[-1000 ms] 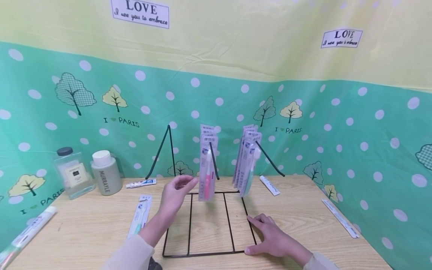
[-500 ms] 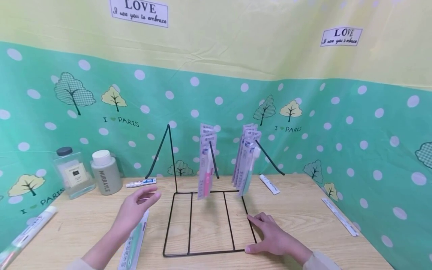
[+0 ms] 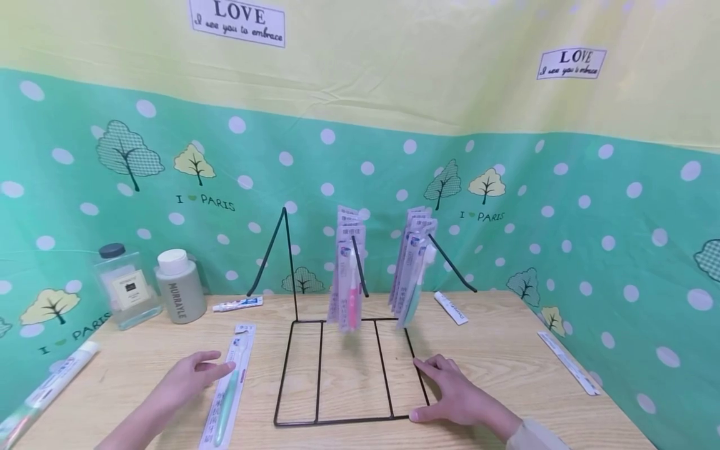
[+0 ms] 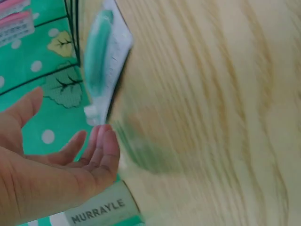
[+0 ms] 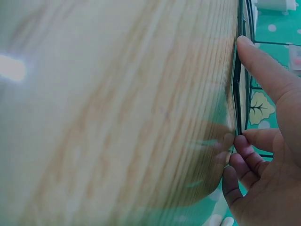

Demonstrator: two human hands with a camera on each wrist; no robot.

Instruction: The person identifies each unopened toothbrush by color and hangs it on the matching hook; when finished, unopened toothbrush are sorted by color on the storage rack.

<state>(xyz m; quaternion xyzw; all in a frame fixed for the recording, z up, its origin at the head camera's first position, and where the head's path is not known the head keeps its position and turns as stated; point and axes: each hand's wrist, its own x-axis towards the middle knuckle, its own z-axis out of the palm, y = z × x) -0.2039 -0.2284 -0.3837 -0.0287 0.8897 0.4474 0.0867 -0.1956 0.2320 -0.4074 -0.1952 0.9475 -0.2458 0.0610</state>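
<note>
My left hand (image 3: pixel 182 384), fingers loosely spread, reaches over the left side of a packaged green toothbrush (image 3: pixel 227 400) lying on the table. In the left wrist view nothing sits between the thumb and fingers, and the green toothbrush shows beyond them. A black wire display rack (image 3: pixel 319 375) stands in the middle. Packaged toothbrushes hang from two of its hooks, with a pink toothbrush (image 3: pixel 353 290) in front on the middle one and a green one (image 3: pixel 415 281) on the right. My right hand (image 3: pixel 458 397) holds the rack's front right corner, thumb and forefinger on the bars.
The left hook (image 3: pixel 267 256) of the rack bears nothing. Two bottles (image 3: pixel 181 290) stand at the back left by a small toothpaste tube (image 3: pixel 238 304). Another tube (image 3: pixel 451 308) lies behind the rack's right side. Further packages lie at the far left (image 3: pixel 50 387) and right (image 3: pixel 568 364).
My left hand has drawn away from the middle hook's toothbrushes, moving left and down to the green package on the table. The hanging packages have swung slightly. My right hand stays at the rack's corner.
</note>
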